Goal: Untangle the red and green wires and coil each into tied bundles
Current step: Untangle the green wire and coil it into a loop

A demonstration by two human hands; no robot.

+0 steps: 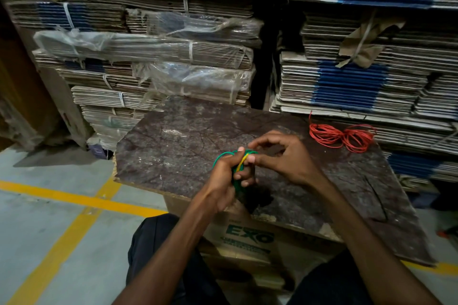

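- Left hand [224, 176] is curled tight around the green wire [220, 157], which is bunched into a coil. Thin glossy loops poke out above the knuckles, and more green shows below the fingers.
- A yellow strand [241, 162] runs diagonally across the green coil, right between the two hands. Could be a tie, can't say for sure.
- Right hand [280, 156] sits just beside the left, fingers bent; thumb and forefinger look pinched at the top of the coil where the yellow strand ends. The exact grip is hard to make out.
- Both hands hover over a worn board [188, 146] serving as a tabletop: dark, mottled, scratchy surface with chipped pale edges.
- The red wire [343, 137] lies on the far right part of that board, well apart from the hands. It's cinched in the middle, so it's a figure-eight shape, with one loose end sticking up.
- The board rests on a cardboard box [247, 238] with green "EXO" lettering.
- Behind it all are stacks of flattened cardboard [347, 86], strapped in bundles, some edges blue, some wrapped in crinkly clear plastic.
- Grey concrete floor with yellow painted lines [74, 230] on the left.
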